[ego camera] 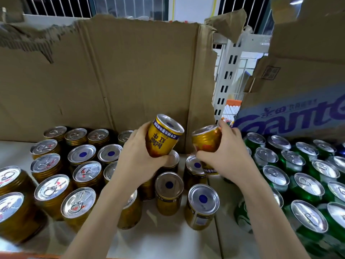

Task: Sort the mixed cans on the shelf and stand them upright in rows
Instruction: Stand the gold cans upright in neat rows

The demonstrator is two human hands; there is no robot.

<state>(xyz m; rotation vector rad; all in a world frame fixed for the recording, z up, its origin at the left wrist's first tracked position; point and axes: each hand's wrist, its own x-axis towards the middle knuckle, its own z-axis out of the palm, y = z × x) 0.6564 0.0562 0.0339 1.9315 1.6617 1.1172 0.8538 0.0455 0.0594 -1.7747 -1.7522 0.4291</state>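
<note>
On the white shelf, gold cans stood left before torn cardboard. At centre, the left hand gripped a tilted gold can; the right hand clasped another gold can. Green cans stood right, below a printed carton.

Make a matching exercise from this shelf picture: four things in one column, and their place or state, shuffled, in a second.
Things
1. left hand
2. right hand
3. green cans
4. cardboard sheet

Place or state
A. standing in rows on the right
B. holds a tilted gold can, label upside down
C. torn, upright behind the gold cans
D. grips a gold can beside the blue-printed box

Pairs: 1-B, 2-D, 3-A, 4-C
</note>
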